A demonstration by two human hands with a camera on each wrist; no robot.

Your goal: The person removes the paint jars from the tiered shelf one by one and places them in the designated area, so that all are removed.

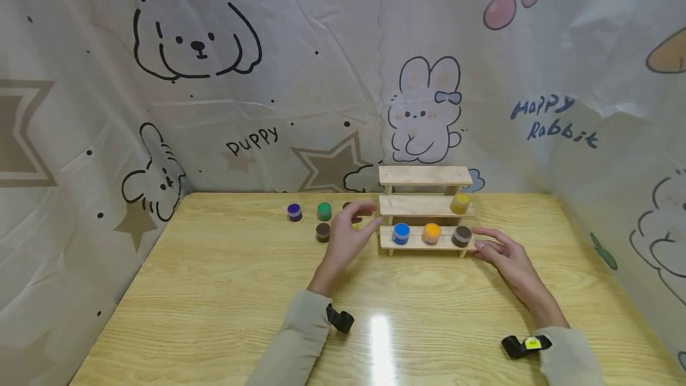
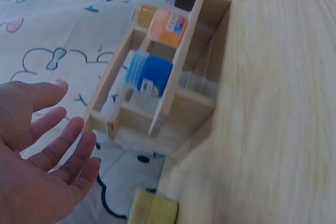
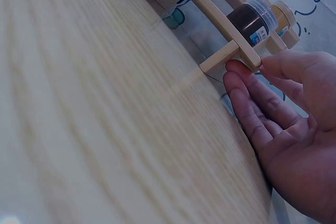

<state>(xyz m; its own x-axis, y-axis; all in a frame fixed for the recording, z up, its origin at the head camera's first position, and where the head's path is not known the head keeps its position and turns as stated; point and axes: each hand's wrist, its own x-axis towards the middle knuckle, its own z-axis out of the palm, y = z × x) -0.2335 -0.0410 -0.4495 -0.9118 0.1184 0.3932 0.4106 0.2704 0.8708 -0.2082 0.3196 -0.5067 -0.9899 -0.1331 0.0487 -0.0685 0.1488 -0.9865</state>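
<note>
A three-tier wooden display stand stands at the back of the table. On its lowest tier sit a blue paint jar, an orange paint jar and a dark paint jar. The middle tier bears a dark yellow paint jar at its right end. My right hand pinches the right end of the lowest tier, thumb above and fingers below in the right wrist view. Just left of the stand, my left hand is held with fingers apart and nothing in them.
Left of the stand, a purple jar, a green jar and a brown jar stand on the table. A yellow jar and another dark jar are partly hidden by my left hand. A printed curtain hangs behind.
</note>
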